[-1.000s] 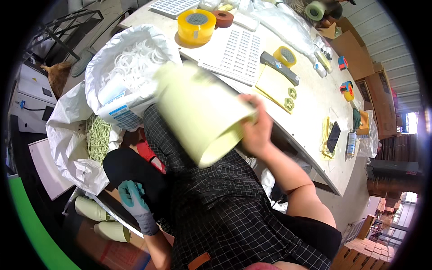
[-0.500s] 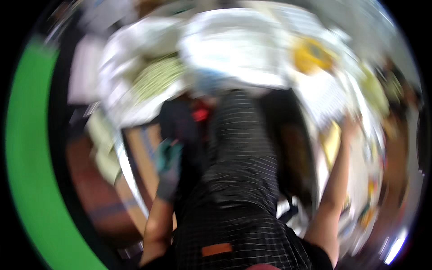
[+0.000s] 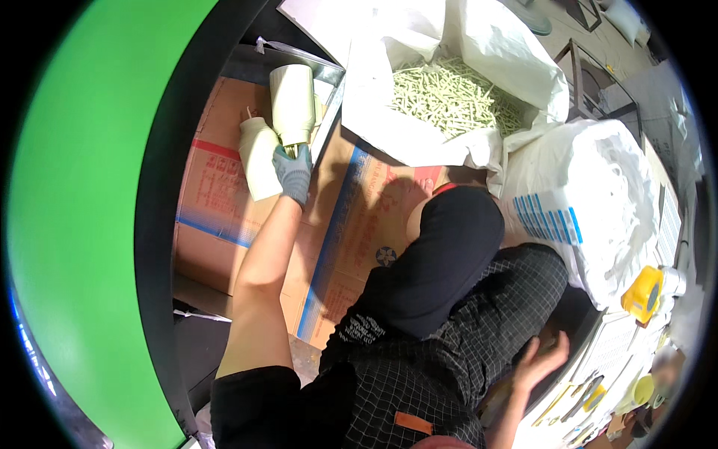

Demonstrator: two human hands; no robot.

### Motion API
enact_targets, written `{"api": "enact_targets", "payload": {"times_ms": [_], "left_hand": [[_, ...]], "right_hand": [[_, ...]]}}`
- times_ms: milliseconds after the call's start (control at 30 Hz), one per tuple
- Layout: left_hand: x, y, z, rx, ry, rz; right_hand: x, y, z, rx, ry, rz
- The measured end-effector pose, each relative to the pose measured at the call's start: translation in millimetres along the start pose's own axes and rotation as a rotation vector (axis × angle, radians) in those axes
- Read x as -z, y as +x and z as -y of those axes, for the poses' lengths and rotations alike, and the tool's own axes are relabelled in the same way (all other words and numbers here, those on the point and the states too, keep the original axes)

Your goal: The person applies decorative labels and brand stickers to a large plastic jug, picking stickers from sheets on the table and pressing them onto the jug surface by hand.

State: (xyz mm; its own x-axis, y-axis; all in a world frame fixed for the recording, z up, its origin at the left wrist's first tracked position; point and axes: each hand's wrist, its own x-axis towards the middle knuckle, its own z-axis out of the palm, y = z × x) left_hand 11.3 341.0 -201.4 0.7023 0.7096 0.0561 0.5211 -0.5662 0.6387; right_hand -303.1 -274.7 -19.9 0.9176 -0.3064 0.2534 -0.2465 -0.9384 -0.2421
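My left hand, in a grey-green glove, reaches out at the upper left. Its fingers are closed about the narrow near end of a pale green bottle-shaped container. A second pale green container of similar shape lies right beside it, touching or nearly so. The glove hides part of the narrow end, so the exact grip does not show. My bare right hand hovers at the lower right beside my thigh, fingers apart, with nothing in it.
Flattened cardboard lies under the containers. A white sack holds many pale green sticks. Another white bag stands nearer. At right, a table bears yellow tools and papers. A green panel curves along the left.
The view has swung left. My left hand has gone from beside my leg to the pale green container and closed on it. My right hand has come away from the table's yellow item.
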Motion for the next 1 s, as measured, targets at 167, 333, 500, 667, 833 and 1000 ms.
{"api": "enact_targets", "payload": {"times_ms": [167,333,500,667,833,1000], "left_hand": [[-42,46,-19,0.043,0.609,-0.057],[-50,59,-48,0.108,0.924,0.004],[-37,62,-59,0.079,0.895,0.088],[-5,112,35,-0.041,0.400,0.313],[4,90,12,-0.089,0.170,0.240],[-11,85,-41,-0.240,0.371,0.032]], "right_hand": [[-39,-4,25,-0.195,0.289,0.073],[-38,-2,21,-0.252,0.341,0.077],[-44,-4,21,-0.286,0.458,0.048],[-50,-4,11,-0.264,0.479,0.034],[-55,-11,8,-0.260,0.487,0.018],[-54,-11,1,-0.219,0.479,0.032]]}}
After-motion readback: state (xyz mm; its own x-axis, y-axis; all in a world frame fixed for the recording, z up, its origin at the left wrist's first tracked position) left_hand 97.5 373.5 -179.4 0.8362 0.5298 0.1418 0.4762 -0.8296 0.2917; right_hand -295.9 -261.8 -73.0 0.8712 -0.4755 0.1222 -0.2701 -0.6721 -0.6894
